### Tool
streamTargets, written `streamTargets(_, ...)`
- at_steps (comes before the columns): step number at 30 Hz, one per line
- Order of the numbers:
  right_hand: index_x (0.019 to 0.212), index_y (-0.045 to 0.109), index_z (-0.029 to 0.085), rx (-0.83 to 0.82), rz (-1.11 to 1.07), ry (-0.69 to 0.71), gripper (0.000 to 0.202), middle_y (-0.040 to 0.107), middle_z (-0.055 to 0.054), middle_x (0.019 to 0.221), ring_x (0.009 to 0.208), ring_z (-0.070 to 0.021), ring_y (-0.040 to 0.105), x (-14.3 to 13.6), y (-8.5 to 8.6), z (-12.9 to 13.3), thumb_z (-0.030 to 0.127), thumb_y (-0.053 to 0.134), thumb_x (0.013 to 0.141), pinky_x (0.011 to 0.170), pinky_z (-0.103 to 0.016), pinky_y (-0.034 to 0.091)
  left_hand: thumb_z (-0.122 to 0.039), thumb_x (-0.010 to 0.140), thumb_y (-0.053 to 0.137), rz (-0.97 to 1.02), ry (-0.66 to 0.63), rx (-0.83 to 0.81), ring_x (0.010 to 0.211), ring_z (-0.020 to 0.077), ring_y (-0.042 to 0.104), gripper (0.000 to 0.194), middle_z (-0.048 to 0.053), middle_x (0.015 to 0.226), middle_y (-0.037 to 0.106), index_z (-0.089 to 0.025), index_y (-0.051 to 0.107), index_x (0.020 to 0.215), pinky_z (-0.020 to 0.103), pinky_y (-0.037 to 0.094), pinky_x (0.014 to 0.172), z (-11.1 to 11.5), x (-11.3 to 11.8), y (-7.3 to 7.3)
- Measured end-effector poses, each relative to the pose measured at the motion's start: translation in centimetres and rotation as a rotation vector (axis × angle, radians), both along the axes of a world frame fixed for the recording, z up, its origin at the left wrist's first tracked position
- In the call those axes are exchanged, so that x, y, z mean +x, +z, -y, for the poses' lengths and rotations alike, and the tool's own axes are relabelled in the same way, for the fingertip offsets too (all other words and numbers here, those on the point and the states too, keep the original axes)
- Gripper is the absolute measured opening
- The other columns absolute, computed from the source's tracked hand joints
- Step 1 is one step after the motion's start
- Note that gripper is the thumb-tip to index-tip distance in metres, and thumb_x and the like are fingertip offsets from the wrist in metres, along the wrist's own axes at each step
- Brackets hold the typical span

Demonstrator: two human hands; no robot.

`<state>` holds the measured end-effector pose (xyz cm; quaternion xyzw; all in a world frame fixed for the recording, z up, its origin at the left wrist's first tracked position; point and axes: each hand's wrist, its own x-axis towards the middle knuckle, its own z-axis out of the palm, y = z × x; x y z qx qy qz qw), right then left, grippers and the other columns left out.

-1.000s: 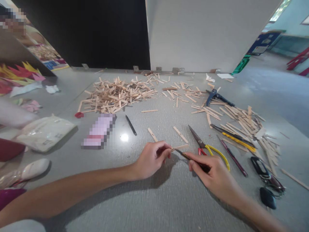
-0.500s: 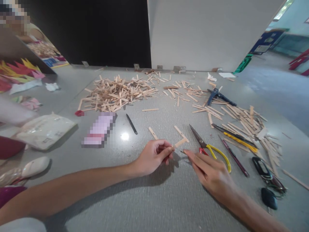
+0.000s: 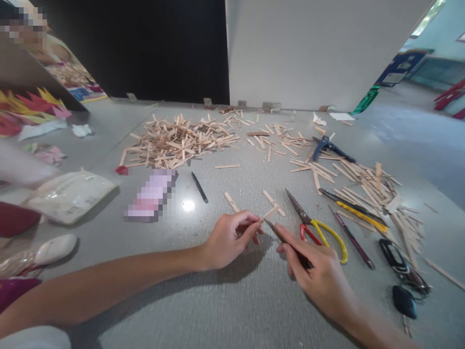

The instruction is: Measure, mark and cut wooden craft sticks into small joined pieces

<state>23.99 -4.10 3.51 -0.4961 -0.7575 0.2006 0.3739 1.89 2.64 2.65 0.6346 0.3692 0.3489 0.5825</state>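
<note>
A short wooden stick [image 3: 269, 213] sits just above the grey table [image 3: 232, 300], near its front middle, pinched at its near end between thumb and fingertips of the left hand [image 3: 230, 238]. Gripped that way, its free end juts out to the right, where the tool can get at it. The right hand [image 3: 319, 271] has its fingers pressed together around a thin dark blade or pen-like tool [image 3: 286, 240] (which of the 2 I cannot tell), held like a pencil, with the tip touching or just beside the stick's underside; that low, slanted grip suits fine trimming or marking.

Just beside the right hand lie the scissors [image 3: 316, 225] with red and yellow handles, blades shut and pointing away, close enough to grab. 2 loose sticks [image 3: 272, 199] lie flat just beyond the held one. Farther right are a yellow-handled tool [image 3: 359, 213], a dark red pen-like tool [image 3: 351, 237] and a key fob [image 3: 403, 299].

Toward the back lies a big pile of sticks [image 3: 178, 140], with blue pliers [image 3: 327, 145] among scattered offcuts. A black pen [image 3: 199, 187] lies near a plastic bag [image 3: 69, 194] on the left.
</note>
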Motion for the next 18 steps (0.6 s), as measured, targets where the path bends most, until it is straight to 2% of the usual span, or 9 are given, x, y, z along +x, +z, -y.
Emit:
streamTargets(4,0.137,0.077,0.006,0.003,-0.034,0.005,0.041,0.081,-0.003,0.076,0.038,-0.0079,0.055,-0.4,0.0,0.1,0.013,0.052,0.105,0.040,-0.016,0.050,-0.048,0.105,0.067,0.010,0.017,0.028,0.062,0.0143,0.074,0.032,0.003,0.075,0.077,-0.017,0.072,0.096,0.020,0.057,0.055,0.1,0.0,-0.3)
streamTargets(8,0.133,0.079,0.004,0.000,-0.063,-0.008,0.039,0.079,-0.004,0.074,0.052,-0.0115,0.070,-0.8,-0.1,0.3,0.012,0.053,0.105,0.053,-0.018,0.059,-0.045,0.105,0.067,0.020,0.031,0.070,0.063,0.0146,0.077,0.030,0.006,0.079,0.081,-0.016,0.072,0.097,0.020,0.059,0.056,0.2,0.2,-0.6)
streamTargets(10,0.131,0.079,0.002,-0.011,-0.079,-0.023,0.038,0.076,-0.003,0.071,0.047,-0.0107,0.064,-1.0,-0.2,0.5,0.013,0.052,0.106,0.049,-0.018,0.056,-0.042,0.106,0.066,0.021,0.033,0.114,0.063,0.0144,0.077,0.028,0.006,0.079,0.082,-0.016,0.072,0.096,0.020,0.059,0.057,0.3,0.2,-0.8)
streamTargets(13,0.128,0.080,-0.001,-0.009,-0.077,-0.036,0.038,0.071,-0.001,0.065,0.036,-0.0086,0.050,-1.3,-0.3,0.8,0.013,0.052,0.106,0.038,-0.019,0.046,-0.037,0.107,0.064,-0.001,0.040,0.188,0.065,0.0148,0.079,0.025,0.007,0.081,0.083,-0.016,0.073,0.098,0.019,0.060,0.058,0.4,0.1,-0.9)
streamTargets(18,0.126,0.081,0.000,0.081,-0.036,-0.047,0.036,0.073,-0.002,0.063,0.046,-0.0134,0.064,-1.6,-0.5,1.1,0.013,0.054,0.106,0.049,-0.022,0.055,-0.029,0.106,0.064,-0.017,0.053,0.319,0.070,0.0160,0.081,0.018,0.008,0.085,0.084,-0.015,0.075,0.102,0.020,0.062,0.062,0.5,-0.3,-1.1)
